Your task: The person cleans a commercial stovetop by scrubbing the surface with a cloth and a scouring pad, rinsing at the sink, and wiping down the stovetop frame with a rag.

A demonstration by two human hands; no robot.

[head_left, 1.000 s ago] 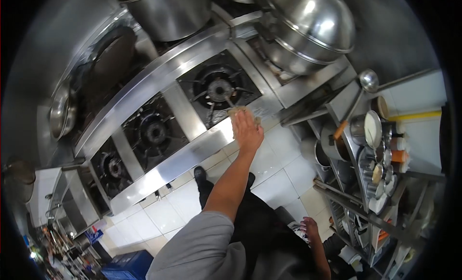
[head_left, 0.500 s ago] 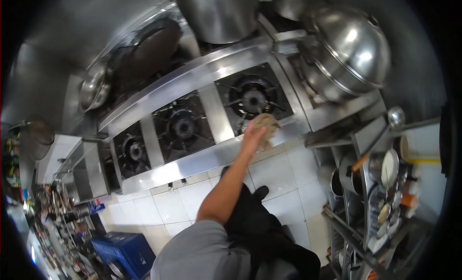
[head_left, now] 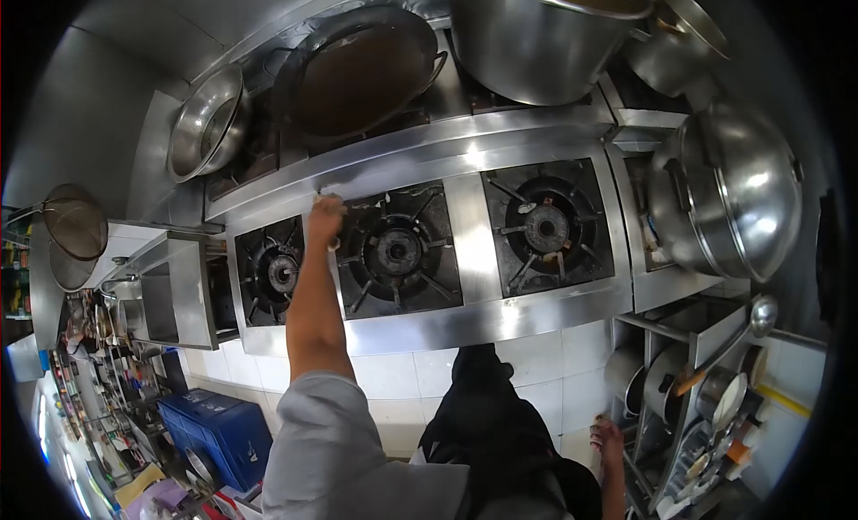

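Note:
My left hand (head_left: 325,221) is over the metal strip between the left and middle burners of a steel gas stove, near its back ledge. Its fingers are closed on a beige cloth (head_left: 333,245), most of which the hand hides. Beside it are the left burner (head_left: 282,274) and the middle burner (head_left: 397,250), with dark grates and some pale scraps around them. To the right is the third burner (head_left: 546,228). Low at my right side, my right hand (head_left: 609,436) hangs near a rack with its fingers curled; what they hold, if anything, I cannot make out.
Behind the ledge stand a steel bowl (head_left: 210,125), a large dark wok (head_left: 362,77) and a tall stockpot (head_left: 541,50). A domed steel vessel (head_left: 751,194) sits at the right. A rack holds pots (head_left: 663,381) and a ladle (head_left: 762,316). A blue crate (head_left: 219,435) is on the floor.
My left hand has moved from the right burner's front edge leftward and back to the strip between the other burners. The cloth now shows far less. My right hand has come into view.

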